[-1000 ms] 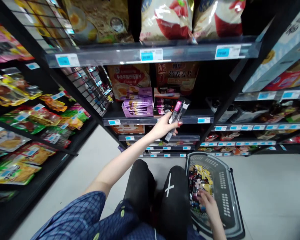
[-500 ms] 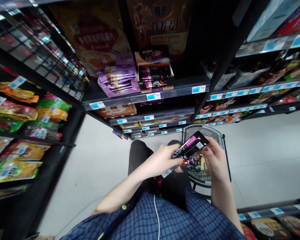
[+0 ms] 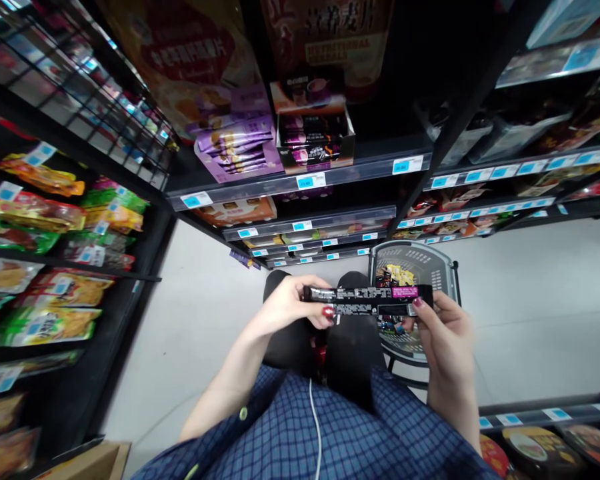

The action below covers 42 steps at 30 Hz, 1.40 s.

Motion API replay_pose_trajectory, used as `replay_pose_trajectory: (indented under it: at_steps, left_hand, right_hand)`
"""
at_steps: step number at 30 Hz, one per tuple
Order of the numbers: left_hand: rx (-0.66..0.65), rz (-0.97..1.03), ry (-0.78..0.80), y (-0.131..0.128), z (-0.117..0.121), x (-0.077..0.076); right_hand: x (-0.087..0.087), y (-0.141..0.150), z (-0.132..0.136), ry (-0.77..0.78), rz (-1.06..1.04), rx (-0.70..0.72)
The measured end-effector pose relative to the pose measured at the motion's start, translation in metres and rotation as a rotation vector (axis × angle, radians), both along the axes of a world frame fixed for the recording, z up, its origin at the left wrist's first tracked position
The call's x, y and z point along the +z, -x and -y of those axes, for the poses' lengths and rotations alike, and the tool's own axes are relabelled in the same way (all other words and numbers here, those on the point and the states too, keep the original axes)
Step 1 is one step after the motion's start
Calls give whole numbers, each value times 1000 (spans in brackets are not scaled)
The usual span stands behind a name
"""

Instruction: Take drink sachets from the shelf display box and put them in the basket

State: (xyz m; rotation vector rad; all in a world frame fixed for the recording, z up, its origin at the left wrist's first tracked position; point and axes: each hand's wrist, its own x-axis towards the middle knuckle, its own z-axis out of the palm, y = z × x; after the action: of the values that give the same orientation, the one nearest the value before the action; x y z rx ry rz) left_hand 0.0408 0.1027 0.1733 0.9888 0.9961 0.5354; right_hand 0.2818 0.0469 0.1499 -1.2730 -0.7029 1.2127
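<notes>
Far left: snack packets [image 3: 55, 327] fill a side rack. Next, on the facing shelf, a purple box [image 3: 240, 157] of sachets.

Left hand [image 3: 293, 303]: thumb and fingers pinch the left end of a long black packet [image 3: 363, 301]. Behind it on the shelf, an open dark box [image 3: 315, 143] holds similar-looking dark sachets.

The packet lies level, back print up, over the knees, its right part above the basket [image 3: 423, 255]. One packet or two together: cannot tell. No tear visible.

In the basket on the floor: yellow packets [image 3: 399, 274] and darker ones, partly hidden.

Right hand [image 3: 445, 330]: thumb on top, pinching the packet's right end.

Progress, judged: several items are already in the basket; the held packet is off the shelf but not yet put down anywhere.
</notes>
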Motion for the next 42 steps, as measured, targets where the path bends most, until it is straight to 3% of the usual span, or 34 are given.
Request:
replay_pose_trajectory:
  at_steps: [3,7,36,39,42]
  left_hand:
    - [152,31,-44,1,-4,1]
    - [209,35,-48,0,-5,4]
    - [249,30,-52,6,0,4]
    - [271,62,-130,12,0,2]
    - [259,72,-395,20,-1,0]
  right_hand:
    - [3,6,5,16,-29,3]
    - [3,10,10,11,-29,-7]
    - [0,14,14,-31,-6,31]
    - [-2,13,14,-131,35,37]
    - [-4,7,15,-338,176,75]
